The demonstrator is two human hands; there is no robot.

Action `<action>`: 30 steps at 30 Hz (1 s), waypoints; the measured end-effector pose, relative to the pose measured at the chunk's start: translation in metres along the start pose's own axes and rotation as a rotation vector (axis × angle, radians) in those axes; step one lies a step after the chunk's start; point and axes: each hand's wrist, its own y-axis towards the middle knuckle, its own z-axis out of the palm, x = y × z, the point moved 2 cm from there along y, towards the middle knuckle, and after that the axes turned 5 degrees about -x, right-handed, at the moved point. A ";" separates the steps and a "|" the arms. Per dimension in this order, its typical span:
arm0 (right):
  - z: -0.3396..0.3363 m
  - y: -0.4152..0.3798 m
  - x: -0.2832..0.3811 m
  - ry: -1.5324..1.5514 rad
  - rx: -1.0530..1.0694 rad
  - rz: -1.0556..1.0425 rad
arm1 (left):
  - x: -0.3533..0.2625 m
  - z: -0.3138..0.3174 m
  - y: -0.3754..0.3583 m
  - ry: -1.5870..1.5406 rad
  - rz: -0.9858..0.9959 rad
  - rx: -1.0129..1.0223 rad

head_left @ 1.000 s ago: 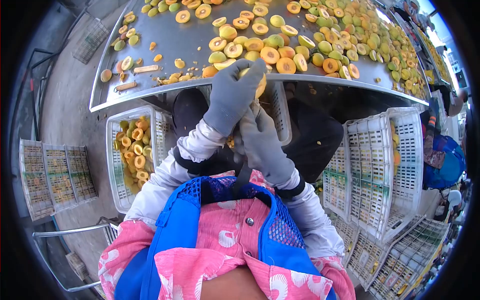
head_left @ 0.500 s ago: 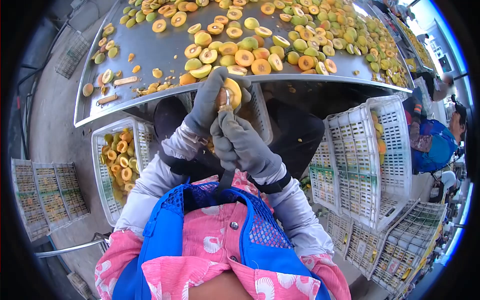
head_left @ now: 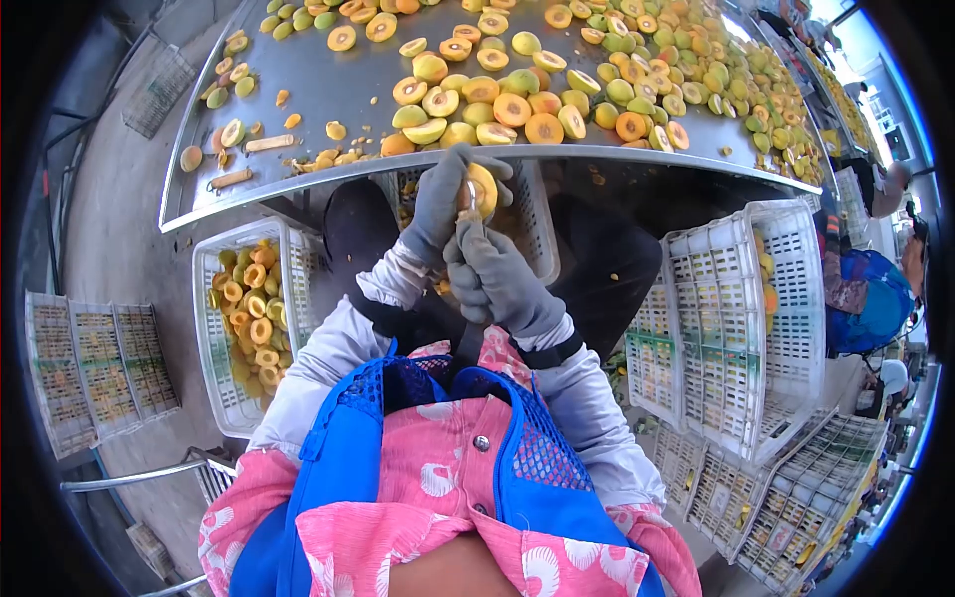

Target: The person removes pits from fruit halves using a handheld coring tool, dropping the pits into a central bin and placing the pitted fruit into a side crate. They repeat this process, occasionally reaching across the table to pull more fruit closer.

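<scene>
Just off the table's near edge, my left hand [head_left: 435,207] is wrapped round a yellow peach half [head_left: 484,189], its cut side turned partly toward my right. Below it, my right hand [head_left: 505,281] is closed on a small pitting tool [head_left: 469,211]; its metal end is at the fruit's cut face, and most of the handle is hidden by my fingers. Both hands wear grey gloves. Beyond them, many cut peach halves [head_left: 512,109] lie on the metal table [head_left: 338,85].
Two wooden-handled tools, one a wooden handle [head_left: 270,143], lie at the table's left corner among scraps. A white crate [head_left: 211,348] of pitted halves stands at left. Another crate [head_left: 542,224] sits under the table edge. Stacked crates [head_left: 696,318] and a person in blue [head_left: 867,298] are at right.
The view has shifted, so the table and crates appear farther right. Both hands stay together at the same peach half, with the tool still against it.
</scene>
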 end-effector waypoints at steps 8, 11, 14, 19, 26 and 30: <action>-0.003 0.014 -0.004 0.180 0.188 0.064 | 0.006 -0.016 0.010 0.003 -0.037 0.078; -0.005 0.023 -0.015 0.022 -0.015 -0.013 | 0.023 -0.024 0.011 -0.067 -0.023 -0.052; -0.010 0.021 -0.019 -0.068 -0.068 -0.072 | 0.016 -0.018 0.008 0.200 0.082 -0.142; -0.008 0.019 -0.015 0.224 0.221 0.087 | -0.003 -0.010 0.000 0.153 0.018 0.000; 0.009 0.033 -0.020 -0.024 0.034 -0.086 | 0.010 -0.062 0.001 -0.316 0.131 -0.346; 0.000 0.052 -0.008 -0.125 -0.135 -0.049 | -0.034 -0.166 -0.074 0.074 0.377 -0.670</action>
